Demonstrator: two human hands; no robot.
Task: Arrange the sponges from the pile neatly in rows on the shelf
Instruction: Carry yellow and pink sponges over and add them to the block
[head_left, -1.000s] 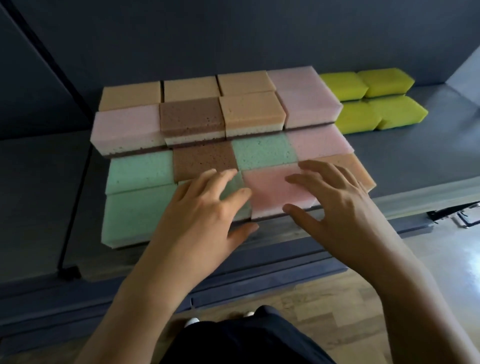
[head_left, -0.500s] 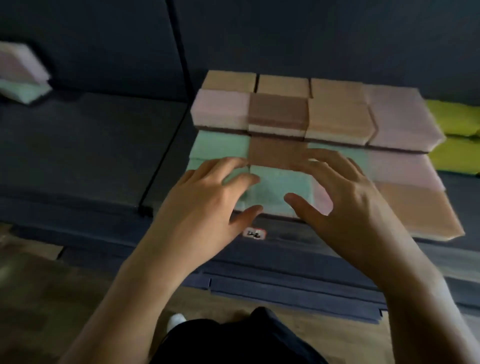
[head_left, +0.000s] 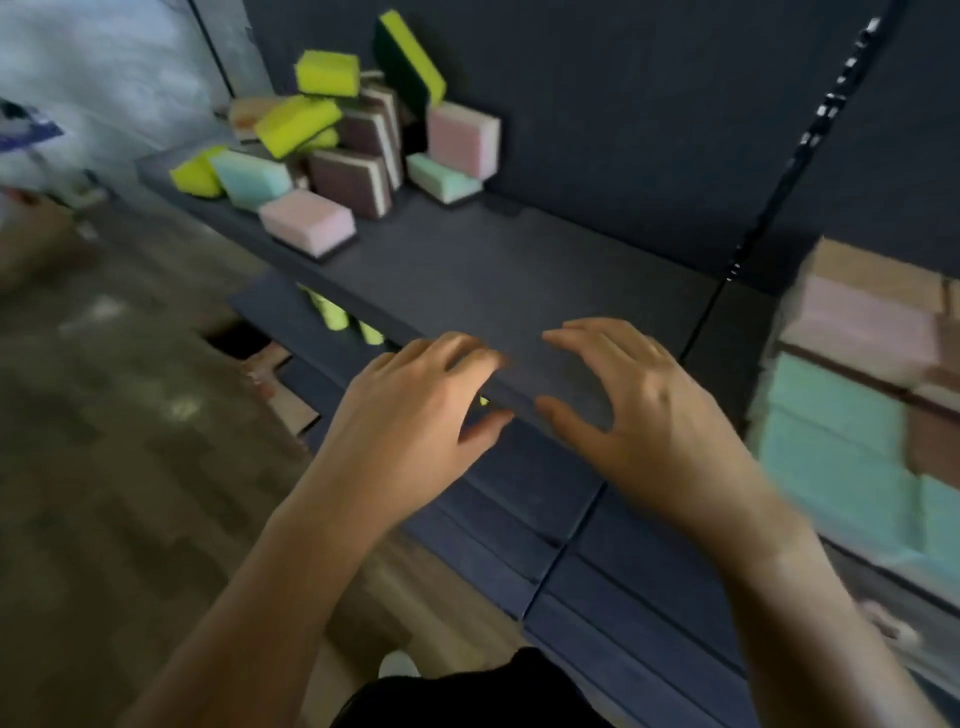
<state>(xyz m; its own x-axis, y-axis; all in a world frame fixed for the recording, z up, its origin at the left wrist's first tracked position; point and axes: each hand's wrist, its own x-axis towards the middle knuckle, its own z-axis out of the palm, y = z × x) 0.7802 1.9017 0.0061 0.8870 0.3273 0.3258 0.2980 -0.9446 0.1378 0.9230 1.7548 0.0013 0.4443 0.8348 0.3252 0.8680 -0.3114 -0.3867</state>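
Observation:
A loose pile of sponges (head_left: 353, 140), yellow, pink, mint and brown, lies at the far left end of the dark shelf (head_left: 519, 270). The arranged rows of sponges (head_left: 857, 395), pink, mint and tan, sit blurred at the right edge. My left hand (head_left: 415, 410) and my right hand (head_left: 639, 410) hover side by side over the shelf's front edge, between the pile and the rows. Both hands hold nothing, with fingers spread and curved.
A pink sponge (head_left: 307, 221) lies nearest me at the pile's front. Lower shelves (head_left: 519, 519) step out below, with yellow sponges (head_left: 332, 312) under the top board. Wooden floor (head_left: 130, 467) stretches to the left. A slotted upright (head_left: 779, 171) divides the shelf bays.
The view has swung left: the arranged rows slid to the right edge and the pile came into sight. Both hands have left the rows and now hover over bare shelf.

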